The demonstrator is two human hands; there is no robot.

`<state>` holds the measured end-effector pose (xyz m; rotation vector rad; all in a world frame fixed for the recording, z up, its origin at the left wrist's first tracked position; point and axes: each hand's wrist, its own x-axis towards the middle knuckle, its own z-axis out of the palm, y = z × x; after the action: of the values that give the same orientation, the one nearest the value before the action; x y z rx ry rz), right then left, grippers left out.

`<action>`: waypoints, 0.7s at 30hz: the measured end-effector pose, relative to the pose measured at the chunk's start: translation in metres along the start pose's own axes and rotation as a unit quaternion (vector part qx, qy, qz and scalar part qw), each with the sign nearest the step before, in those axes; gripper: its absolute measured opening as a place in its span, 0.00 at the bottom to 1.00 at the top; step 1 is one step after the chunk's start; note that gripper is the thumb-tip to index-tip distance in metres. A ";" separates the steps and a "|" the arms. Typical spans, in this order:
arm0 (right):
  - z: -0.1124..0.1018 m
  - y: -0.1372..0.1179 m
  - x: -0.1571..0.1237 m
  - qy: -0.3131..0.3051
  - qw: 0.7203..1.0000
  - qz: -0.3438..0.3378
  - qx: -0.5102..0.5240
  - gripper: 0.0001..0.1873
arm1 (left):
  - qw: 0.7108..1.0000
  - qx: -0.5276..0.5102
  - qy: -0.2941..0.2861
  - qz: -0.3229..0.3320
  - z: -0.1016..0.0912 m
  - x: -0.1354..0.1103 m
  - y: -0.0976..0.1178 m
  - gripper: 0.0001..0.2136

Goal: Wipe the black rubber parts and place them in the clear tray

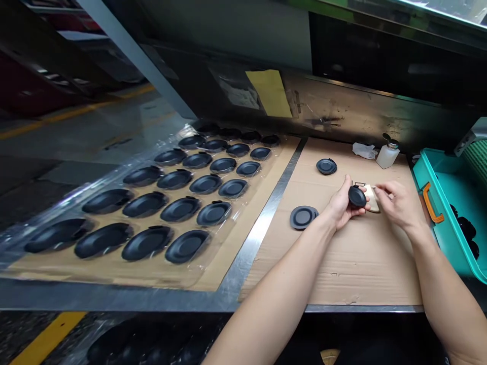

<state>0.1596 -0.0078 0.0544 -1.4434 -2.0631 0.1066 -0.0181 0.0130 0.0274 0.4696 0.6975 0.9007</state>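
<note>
My left hand (340,205) is closed on a small round black plastic cap (356,196), held up just above the cardboard sheet (342,263). My right hand (397,203) pinches a beige pad (372,197) right against the cap's side. Two more black caps lie flat on the cardboard, one (303,217) just left of my left hand and one (326,166) farther back.
A clear plastic tray (114,274) on the left holds several rows of black caps. A white dispenser bottle (388,152) and a crumpled wipe (363,150) stand at the back. A teal bin (445,223) with black parts sits at the right edge.
</note>
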 end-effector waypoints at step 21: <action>0.027 -0.013 -0.005 -0.046 0.991 -0.051 -0.115 0.11 | 0.994 0.083 0.066 -0.010 0.015 0.004 -0.019 0.23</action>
<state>0.1360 -0.0096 0.0352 -1.4878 -2.2814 -0.1124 0.0045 0.0047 0.0248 0.5526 0.9015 0.8634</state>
